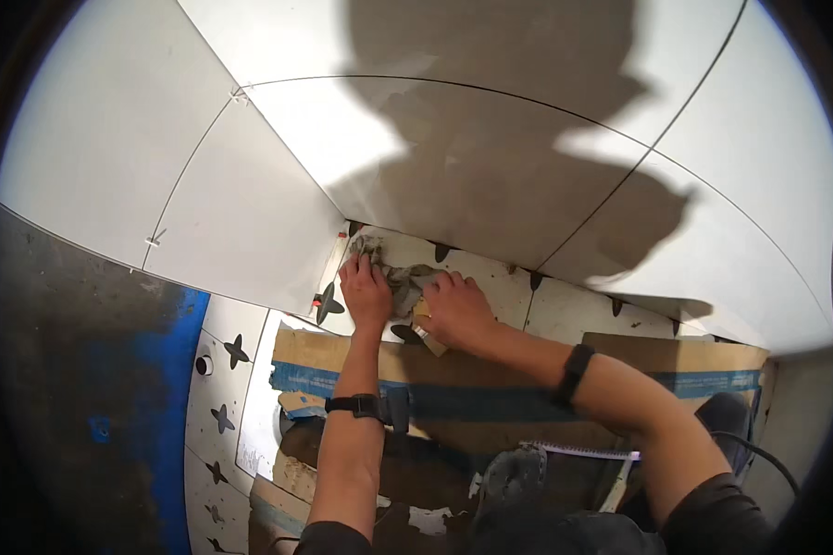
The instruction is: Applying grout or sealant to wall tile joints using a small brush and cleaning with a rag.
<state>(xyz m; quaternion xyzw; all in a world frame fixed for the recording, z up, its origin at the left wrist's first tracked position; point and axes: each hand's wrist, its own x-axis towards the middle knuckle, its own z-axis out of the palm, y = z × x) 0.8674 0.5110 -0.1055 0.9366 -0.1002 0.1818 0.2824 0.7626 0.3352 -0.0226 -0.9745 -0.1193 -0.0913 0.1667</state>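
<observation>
A crumpled grey rag [407, 285] lies on the white tiled floor in the corner where two walls meet. My left hand [367, 294] presses down on its left part with bent fingers, closed on the cloth. On the rag's right side, my right hand [458, 313] is closed, palm down, its fingers curled. A small tan piece [432, 343] sticks out beneath the right thumb; its kind is unclear, and what lies under that palm is hidden. Black cross-shaped tile spacers [329, 303] stand in the floor joints around the hands.
Large light tiles [491, 176] cover the walls, with my shadow across them. A cardboard sheet [518, 370] with a blue band lies before me. A toothed-edge tool [583, 452] rests near my knees. A black cable [759, 449] runs at right. A dark, blue-edged surface [93, 370] lies left.
</observation>
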